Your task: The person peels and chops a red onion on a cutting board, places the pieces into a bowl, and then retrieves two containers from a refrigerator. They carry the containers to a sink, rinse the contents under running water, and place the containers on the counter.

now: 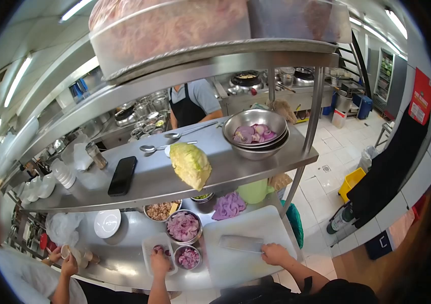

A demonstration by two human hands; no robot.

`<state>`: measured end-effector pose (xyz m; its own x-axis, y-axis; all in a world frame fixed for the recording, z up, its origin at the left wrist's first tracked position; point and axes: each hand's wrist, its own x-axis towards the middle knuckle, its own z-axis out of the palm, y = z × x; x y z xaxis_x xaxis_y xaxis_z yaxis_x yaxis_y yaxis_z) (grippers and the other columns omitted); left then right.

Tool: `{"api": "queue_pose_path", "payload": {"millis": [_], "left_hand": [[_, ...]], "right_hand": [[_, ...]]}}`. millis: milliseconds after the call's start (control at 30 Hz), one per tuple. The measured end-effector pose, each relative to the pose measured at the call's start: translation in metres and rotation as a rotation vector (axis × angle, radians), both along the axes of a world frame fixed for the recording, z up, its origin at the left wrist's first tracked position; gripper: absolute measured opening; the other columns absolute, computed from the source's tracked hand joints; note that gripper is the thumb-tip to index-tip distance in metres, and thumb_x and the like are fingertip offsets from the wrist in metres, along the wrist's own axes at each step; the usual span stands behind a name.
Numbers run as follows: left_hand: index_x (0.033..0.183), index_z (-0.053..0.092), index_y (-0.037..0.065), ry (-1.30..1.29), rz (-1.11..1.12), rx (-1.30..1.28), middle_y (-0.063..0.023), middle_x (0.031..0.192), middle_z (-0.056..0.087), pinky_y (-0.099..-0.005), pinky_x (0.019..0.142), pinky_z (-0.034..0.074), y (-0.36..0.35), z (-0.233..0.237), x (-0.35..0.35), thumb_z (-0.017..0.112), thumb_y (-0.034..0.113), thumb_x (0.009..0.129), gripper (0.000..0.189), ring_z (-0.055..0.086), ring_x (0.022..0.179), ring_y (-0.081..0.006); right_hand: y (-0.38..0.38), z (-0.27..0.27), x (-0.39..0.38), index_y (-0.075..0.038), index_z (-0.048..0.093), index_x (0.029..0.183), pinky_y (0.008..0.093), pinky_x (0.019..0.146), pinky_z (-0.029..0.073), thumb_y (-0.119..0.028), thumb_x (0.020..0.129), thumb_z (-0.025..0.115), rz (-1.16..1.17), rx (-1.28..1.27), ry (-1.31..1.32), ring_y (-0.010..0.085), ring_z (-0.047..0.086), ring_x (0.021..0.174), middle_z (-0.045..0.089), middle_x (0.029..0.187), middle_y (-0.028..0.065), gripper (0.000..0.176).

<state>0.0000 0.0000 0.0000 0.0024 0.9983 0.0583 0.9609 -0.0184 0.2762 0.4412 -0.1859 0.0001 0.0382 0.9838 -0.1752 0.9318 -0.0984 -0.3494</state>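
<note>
My right hand (276, 254) is closed around the handle of a cleaver (241, 243), whose broad blade lies flat over the white cutting board (246, 266). My left hand (160, 262) reaches into a white plastic basket (148, 244), its fingers closed on red onion (163, 248); the fingertips are partly hidden. Right beside the basket stand a steel bowl of sliced red onion (183, 226) and a smaller bowl of chopped red onion (188, 257). A crumpled purple cloth (229, 205) lies behind the board.
Above the counter runs a steel shelf (220, 180) with a cabbage piece (190, 164), a black phone (122, 176), spoons and stacked bowls (256, 136). A white plate (107, 223) rests at left. One co-worker (38, 273) holds cups at left; another person (193, 101) stands behind the shelf.
</note>
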Motion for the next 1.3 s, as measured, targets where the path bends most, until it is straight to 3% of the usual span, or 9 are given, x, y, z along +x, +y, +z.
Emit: {"api": "queue_pose_path", "payload": {"millis": [67,167,533,700,833,900,1033,1233,1300], "left_hand": [[0.104,0.06,0.002,-0.154,0.063,0.032,-0.0194,0.107,0.06,-0.0444,0.087,0.047,0.016,0.003,-0.01,0.061,0.011,0.079,0.027,0.055,0.104,-0.0383],[0.103,0.06,0.002,-0.183,0.063,0.151,-0.019,0.102,0.061,-0.0459,0.083,0.047,-0.007,0.012,0.026,0.059,0.009,0.079,0.025,0.057,0.1,-0.0389],[0.115,0.057,0.004,0.295,0.202,-0.111,-0.022,0.113,0.06,-0.0453,0.093,0.046,0.032,-0.028,0.022,0.055,0.013,0.081,0.035,0.055,0.109,-0.0409],[0.106,0.065,0.003,0.166,0.094,-0.142,-0.0213,0.105,0.064,-0.0458,0.09,0.046,0.041,-0.048,0.009,0.056,0.019,0.083,0.029,0.06,0.102,-0.0377],[0.087,0.066,-0.003,-0.089,0.297,0.361,-0.0246,0.094,0.064,-0.0467,0.082,0.049,0.009,0.017,0.035,0.065,0.023,0.072,0.03,0.06,0.083,-0.0419],[0.1,0.063,-0.004,-0.49,0.53,0.468,-0.0199,0.093,0.063,-0.0392,0.061,0.052,-0.014,0.044,0.063,0.067,0.014,0.07,0.035,0.063,0.066,-0.0308],[0.118,0.056,-0.002,-1.312,0.281,0.036,-0.0126,0.104,0.063,-0.0273,0.07,0.053,-0.061,0.068,0.104,0.076,0.014,0.074,0.051,0.064,0.079,-0.0169],[0.127,0.051,-0.002,-1.529,-0.016,-0.19,-0.0068,0.108,0.061,-0.0264,0.086,0.049,-0.126,0.08,0.183,0.071,0.006,0.082,0.05,0.06,0.098,-0.0134],[0.133,0.045,-0.002,-1.541,-0.079,-0.249,-0.0079,0.111,0.06,-0.0264,0.09,0.047,-0.141,0.115,0.203,0.067,0.001,0.084,0.054,0.058,0.101,-0.0136]], "right_hand": [[0.015,0.003,-0.011,-0.006,0.058,0.097,0.0506,0.076,0.05,-0.029,0.083,0.059,0.097,-0.038,0.074,0.0396,0.063,0.085,0.065,0.09,0.02,0.026],[0.0,0.011,0.03,-0.005,0.057,0.096,0.05,0.075,0.049,-0.028,0.083,0.058,0.17,-0.122,0.19,0.0399,0.062,0.084,0.065,0.089,0.0193,0.026],[0.008,-0.002,0.055,-0.005,0.056,0.094,0.0487,0.076,0.047,-0.025,0.083,0.055,0.383,0.007,0.376,0.0404,0.059,0.085,0.061,0.087,0.0198,0.024],[0.008,-0.007,0.06,-0.003,0.056,0.092,0.0467,0.084,0.046,-0.017,0.079,0.059,0.452,0.086,0.338,0.0403,0.053,0.098,0.057,0.099,0.0217,0.019],[0.011,0.005,0.044,-0.003,0.057,0.089,0.0466,0.084,0.045,-0.013,0.077,0.061,0.492,0.055,0.308,0.0394,0.052,0.098,0.056,0.097,0.0212,0.017],[0.002,0.022,0.04,-0.001,0.056,0.09,0.0388,0.079,0.046,-0.01,0.078,0.063,0.362,0.18,0.276,0.032,0.056,0.09,0.057,0.092,0.02,0.017],[0.019,0.021,0.025,-0.002,0.055,0.093,0.0275,0.066,0.046,-0.007,0.085,0.063,0.185,-0.023,0.733,0.0138,0.056,0.078,0.058,0.089,0.0077,0.012],[0.043,0.078,-0.032,-0.004,0.043,0.133,0.0288,0.08,0.05,-0.003,0.091,0.056,0.194,-0.151,1.316,0.0138,0.054,0.101,0.054,0.113,0.0101,0.045],[0.048,0.098,-0.036,-0.003,0.046,0.13,0.0287,0.077,0.052,-0.005,0.09,0.059,0.24,-0.139,1.371,0.0143,0.055,0.099,0.054,0.112,0.0098,0.042]]}}
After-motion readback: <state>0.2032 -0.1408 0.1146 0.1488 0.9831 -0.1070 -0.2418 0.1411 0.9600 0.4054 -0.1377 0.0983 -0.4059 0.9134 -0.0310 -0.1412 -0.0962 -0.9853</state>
